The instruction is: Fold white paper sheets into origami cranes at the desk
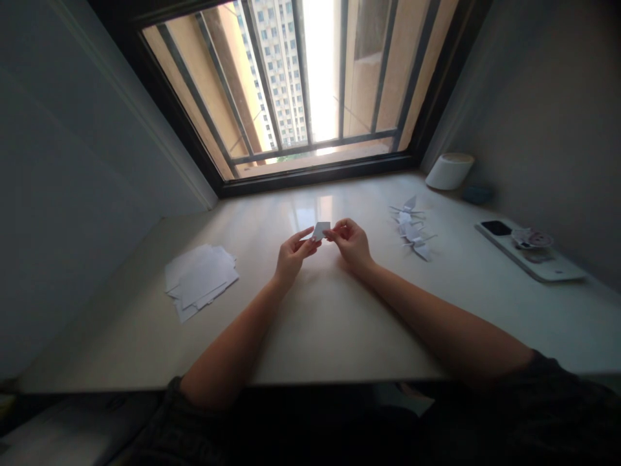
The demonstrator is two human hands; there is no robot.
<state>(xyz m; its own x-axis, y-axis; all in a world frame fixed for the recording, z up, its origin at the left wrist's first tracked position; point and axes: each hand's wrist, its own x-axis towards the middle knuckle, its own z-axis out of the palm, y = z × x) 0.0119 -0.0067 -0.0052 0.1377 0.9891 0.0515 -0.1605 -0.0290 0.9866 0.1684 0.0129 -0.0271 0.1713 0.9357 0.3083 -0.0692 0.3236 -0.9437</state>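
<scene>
A small folded white paper [321,229] was held up over the middle of the tabletop [334,336], toward its far edge, with its flat upper side level and its left side slanting. Both hands were closed on it, one from each side, with only the paper's width between their fingertips. The left hand [291,257] pinched its lower left part, thumb laid along the near side and index finger stretched out nearly straight behind, the wrist bent slightly inward. The right hand [353,247] gripped the right corner between thumb and index fingertip; its other fingers were curled, the knuckles raised and the wrist arched. The forearms came in over the near edge, bare from dark sleeves [548,375], and slanted toward each other; the right one reached in at the flatter angle. Whether either forearm rested on the surface could not be told.

To the right of the right hand, folded paper cranes [411,230] stood in a close row running toward the far edge. Toward the left edge lay a loose stack of white sheets [204,278], their corners out of line. Near the right edge lay a white phone [531,252], and by the far right corner a white cylinder [449,171] stood below the window.
</scene>
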